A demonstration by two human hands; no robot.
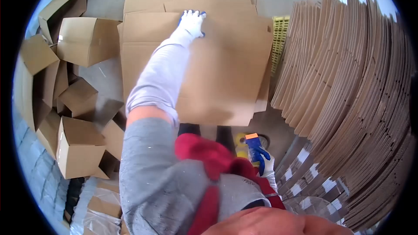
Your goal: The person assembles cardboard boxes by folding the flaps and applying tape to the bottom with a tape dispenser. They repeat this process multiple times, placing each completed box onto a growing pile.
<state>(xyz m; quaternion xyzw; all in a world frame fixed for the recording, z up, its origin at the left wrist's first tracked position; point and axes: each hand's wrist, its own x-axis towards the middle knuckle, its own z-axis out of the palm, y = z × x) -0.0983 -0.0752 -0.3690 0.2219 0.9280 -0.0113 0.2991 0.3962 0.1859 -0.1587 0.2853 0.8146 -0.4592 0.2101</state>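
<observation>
My left hand (pixel 190 24), in a white glove with blue on the fingers, reaches far forward and lies on a flat sheet of cardboard (pixel 222 69). Its fingers are spread. Several flattened sheets are stacked under it, their edges uneven. Low by my right side, my right hand (pixel 264 162), gloved in white and blue, is closed around a blue hand tool (pixel 253 142) with an orange end, which looks like a tape dispenser. Part of that hand is hidden by my apron strap and body.
Several folded-up cardboard boxes (pixel 80 39) are heaped on the left. A tall row of flattened cartons (pixel 344 61) stands at the right. A yellow plastic crate (pixel 280 39) shows behind the sheets. Yellow rolls (pixel 240 139) lie below, near my legs.
</observation>
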